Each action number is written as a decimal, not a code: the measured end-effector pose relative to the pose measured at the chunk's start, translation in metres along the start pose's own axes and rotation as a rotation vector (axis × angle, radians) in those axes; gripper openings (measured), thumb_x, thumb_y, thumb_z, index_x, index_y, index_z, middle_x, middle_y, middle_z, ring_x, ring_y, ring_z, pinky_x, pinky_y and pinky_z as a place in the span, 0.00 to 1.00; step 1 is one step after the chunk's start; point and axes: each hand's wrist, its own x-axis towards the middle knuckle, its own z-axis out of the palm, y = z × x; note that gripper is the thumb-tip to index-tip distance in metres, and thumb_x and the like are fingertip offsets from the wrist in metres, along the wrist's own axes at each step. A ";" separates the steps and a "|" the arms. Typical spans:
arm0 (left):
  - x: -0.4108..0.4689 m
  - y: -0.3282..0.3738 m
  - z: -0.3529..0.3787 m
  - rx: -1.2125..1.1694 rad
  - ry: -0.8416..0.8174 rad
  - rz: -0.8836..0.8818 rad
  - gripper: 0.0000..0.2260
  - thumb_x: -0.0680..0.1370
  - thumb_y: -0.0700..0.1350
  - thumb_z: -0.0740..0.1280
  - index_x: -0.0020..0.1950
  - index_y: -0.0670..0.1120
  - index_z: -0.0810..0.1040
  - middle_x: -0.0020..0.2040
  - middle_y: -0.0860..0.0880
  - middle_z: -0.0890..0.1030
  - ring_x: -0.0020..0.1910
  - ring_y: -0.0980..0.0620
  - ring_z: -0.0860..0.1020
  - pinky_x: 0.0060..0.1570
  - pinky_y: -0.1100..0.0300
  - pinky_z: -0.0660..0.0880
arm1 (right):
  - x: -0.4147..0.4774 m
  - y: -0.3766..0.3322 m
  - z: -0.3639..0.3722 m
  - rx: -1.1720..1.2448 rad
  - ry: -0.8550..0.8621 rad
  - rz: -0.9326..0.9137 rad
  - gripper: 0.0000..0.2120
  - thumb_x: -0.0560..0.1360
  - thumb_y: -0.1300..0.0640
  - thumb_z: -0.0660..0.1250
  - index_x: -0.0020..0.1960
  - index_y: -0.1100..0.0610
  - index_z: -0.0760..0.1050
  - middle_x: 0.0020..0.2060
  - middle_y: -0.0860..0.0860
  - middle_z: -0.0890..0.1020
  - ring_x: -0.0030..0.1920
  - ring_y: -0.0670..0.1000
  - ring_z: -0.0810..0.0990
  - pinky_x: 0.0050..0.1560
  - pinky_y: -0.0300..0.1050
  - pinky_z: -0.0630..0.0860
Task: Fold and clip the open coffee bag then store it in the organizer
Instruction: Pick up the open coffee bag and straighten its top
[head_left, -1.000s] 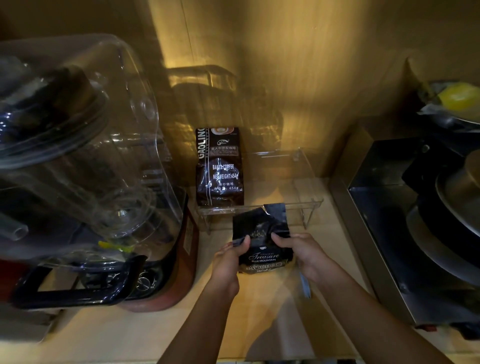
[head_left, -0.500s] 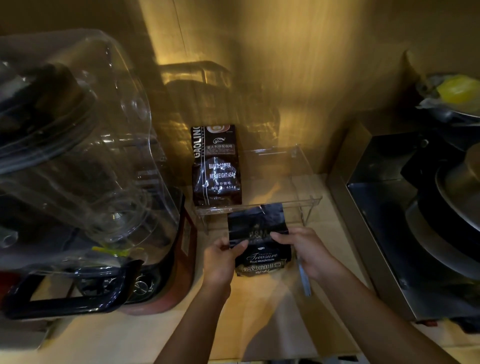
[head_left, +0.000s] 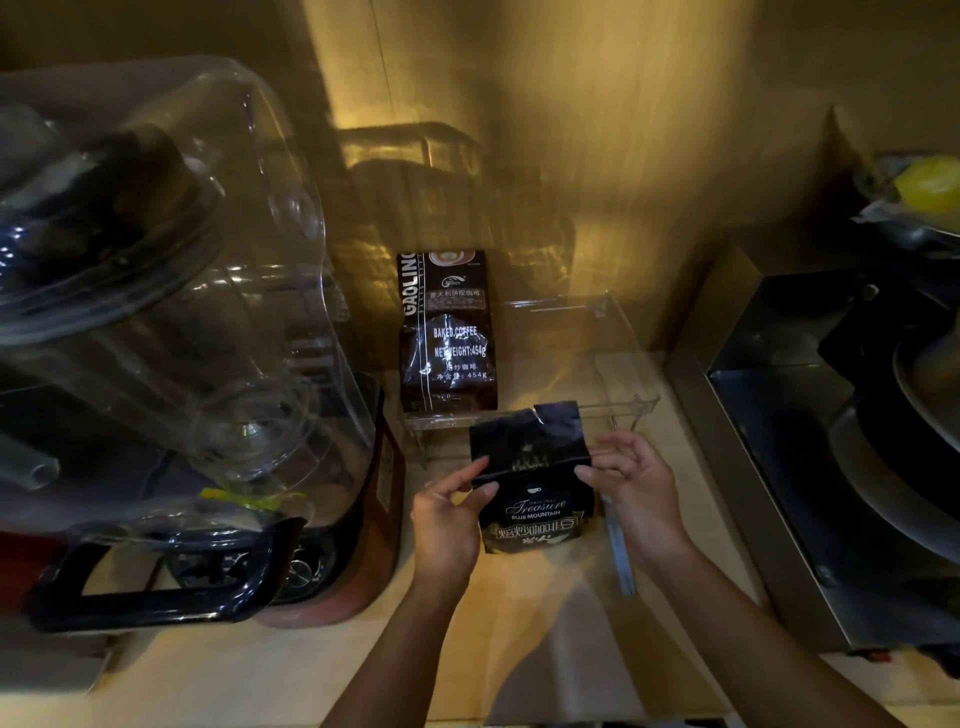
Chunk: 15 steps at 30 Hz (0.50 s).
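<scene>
A small black coffee bag (head_left: 535, 506) marked "Treasure Blue Mountain" stands on the wooden counter, its open top flap creased and leaning back. My left hand (head_left: 449, 517) pinches the bag's left edge at the crease. My right hand (head_left: 636, 493) touches the right edge at the same height with fingers spread. A pale blue clip bar (head_left: 621, 551) lies on the counter just right of the bag, partly under my right wrist. Behind the bag is a clear acrylic organizer (head_left: 618, 358) with a second, larger coffee bag (head_left: 447, 332) standing in its left side.
A large blender (head_left: 171, 332) with a clear cover and red base fills the left of the counter. At the right stands a steel appliance (head_left: 810, 426) with dark cookware, and a bowl holding something yellow (head_left: 930, 182) sits further back. A wooden wall rises behind.
Both hands shifted up the bag to the crease line and the top flap has been bent backward. My right hand's fingers have spread apart.
</scene>
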 end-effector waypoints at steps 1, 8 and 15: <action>0.000 0.000 -0.001 -0.009 0.003 -0.010 0.16 0.71 0.30 0.67 0.52 0.46 0.78 0.47 0.48 0.78 0.46 0.53 0.77 0.34 0.72 0.77 | -0.002 0.000 -0.001 0.006 -0.029 -0.020 0.18 0.65 0.71 0.70 0.48 0.53 0.75 0.27 0.47 0.82 0.39 0.49 0.82 0.43 0.46 0.78; -0.002 0.003 -0.005 0.168 -0.010 0.001 0.14 0.71 0.32 0.68 0.50 0.49 0.80 0.46 0.47 0.77 0.49 0.48 0.77 0.41 0.67 0.79 | -0.005 -0.005 -0.005 -0.167 -0.104 -0.072 0.13 0.66 0.70 0.69 0.48 0.60 0.81 0.36 0.50 0.80 0.39 0.47 0.80 0.39 0.32 0.78; -0.005 -0.001 -0.004 0.666 0.106 0.328 0.07 0.71 0.38 0.70 0.48 0.43 0.83 0.42 0.43 0.83 0.48 0.44 0.76 0.65 0.64 0.52 | -0.004 -0.012 -0.006 -0.320 -0.108 -0.180 0.12 0.65 0.69 0.71 0.38 0.51 0.81 0.38 0.50 0.81 0.40 0.40 0.80 0.40 0.25 0.73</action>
